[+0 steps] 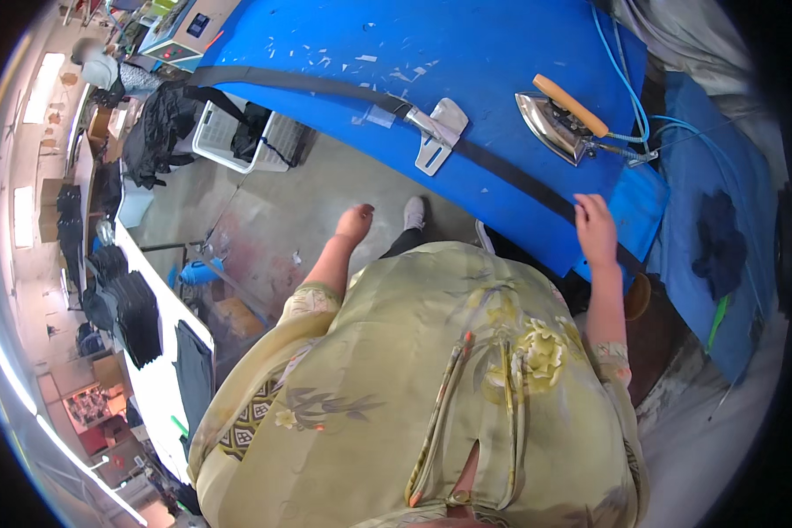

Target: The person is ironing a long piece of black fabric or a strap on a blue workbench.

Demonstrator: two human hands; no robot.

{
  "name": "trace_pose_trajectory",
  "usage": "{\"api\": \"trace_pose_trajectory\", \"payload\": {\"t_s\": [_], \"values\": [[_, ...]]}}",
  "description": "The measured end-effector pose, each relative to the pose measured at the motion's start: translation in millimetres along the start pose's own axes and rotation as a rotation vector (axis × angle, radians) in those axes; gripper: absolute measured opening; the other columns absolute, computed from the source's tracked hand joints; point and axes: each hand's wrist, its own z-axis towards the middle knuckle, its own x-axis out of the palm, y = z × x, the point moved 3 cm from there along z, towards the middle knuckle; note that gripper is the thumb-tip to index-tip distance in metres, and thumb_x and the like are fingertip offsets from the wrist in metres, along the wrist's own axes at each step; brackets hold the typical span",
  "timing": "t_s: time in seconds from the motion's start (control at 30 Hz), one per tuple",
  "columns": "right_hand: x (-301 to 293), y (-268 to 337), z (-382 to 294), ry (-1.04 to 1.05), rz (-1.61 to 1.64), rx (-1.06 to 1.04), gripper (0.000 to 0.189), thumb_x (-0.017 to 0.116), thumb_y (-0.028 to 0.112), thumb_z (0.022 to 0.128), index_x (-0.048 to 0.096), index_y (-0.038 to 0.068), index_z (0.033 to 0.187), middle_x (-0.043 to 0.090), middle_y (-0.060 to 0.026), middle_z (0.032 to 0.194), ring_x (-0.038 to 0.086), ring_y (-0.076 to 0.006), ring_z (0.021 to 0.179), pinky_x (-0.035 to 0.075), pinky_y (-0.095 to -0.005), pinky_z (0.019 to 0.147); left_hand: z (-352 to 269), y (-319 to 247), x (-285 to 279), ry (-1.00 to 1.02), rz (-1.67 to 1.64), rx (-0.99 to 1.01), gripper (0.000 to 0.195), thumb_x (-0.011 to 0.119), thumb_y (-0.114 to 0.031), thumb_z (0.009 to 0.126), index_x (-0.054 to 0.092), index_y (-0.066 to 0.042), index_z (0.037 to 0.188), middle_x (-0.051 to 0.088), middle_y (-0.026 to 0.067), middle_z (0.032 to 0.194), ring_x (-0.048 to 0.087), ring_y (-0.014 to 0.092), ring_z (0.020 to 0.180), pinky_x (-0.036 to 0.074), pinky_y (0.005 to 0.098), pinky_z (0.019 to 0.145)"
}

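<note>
A long dark fabric strip (501, 170) crosses the blue ironing table (396, 155) and passes through a metal folding guide (438, 134). By the table's right end, my right hand (595, 228) is over the strip with its fingers bent. Whether they grip the cloth or only rest near it is hidden. My left hand (356, 223) hangs in the air above the floor, off the table, loosely curled with nothing visible in it. Beyond my right hand an iron (553, 125) with a wooden handle lies on the table, its blue hoses running to the right.
Paper scraps (366, 58) litter the table, and a machine (188, 30) stands at its far left. A white plastic basket (228, 142) with dark cloth is on the floor. Stacked dark garments (132, 317) lie on a white table (155, 389). Another person (109, 69) is farther off.
</note>
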Motion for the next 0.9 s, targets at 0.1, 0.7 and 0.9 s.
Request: {"api": "trace_pose_trajectory", "payload": {"t_s": [0.1, 0.7, 0.9], "values": [[10, 39, 38, -0.106, 0.023, -0.123, 0.021, 0.064, 0.007, 0.089, 0.065, 0.006, 0.109, 0.063, -0.0128, 0.109, 0.062, -0.0347, 0.102, 0.051, -0.0422, 0.087, 27, -25, -43, -0.317, -0.056, 0.067, 0.019, 0.058, -0.012, 0.091, 0.072, -0.01, 0.104, 0.07, 0.0154, 0.099, 0.067, 0.034, 0.095, 0.053, 0.0421, 0.083], [20, 20, 224, 0.282, -0.414, 0.329, 0.041, 0.073, 0.028, 0.082, 0.059, 0.008, 0.115, 0.068, -0.019, 0.099, 0.065, -0.0384, 0.095, 0.051, -0.0466, 0.082, 165, -102, -193, -0.366, -0.122, 0.867, 0.033, 0.06, 0.008, 0.078, 0.068, -0.006, 0.106, 0.066, 0.0107, 0.107, 0.061, 0.031, 0.099, 0.048, 0.04, 0.088], [33, 28, 238, 0.445, -0.456, 0.35, 0.04, 0.071, 0.028, 0.078, 0.065, 0.007, 0.112, 0.07, -0.0196, 0.096, 0.066, -0.0385, 0.091, 0.052, -0.047, 0.079, 193, -106, -204, -0.288, -0.181, 0.985, 0.034, 0.06, 0.007, 0.075, 0.067, -0.006, 0.106, 0.064, 0.0102, 0.107, 0.06, 0.032, 0.1, 0.047, 0.0424, 0.089]]}}
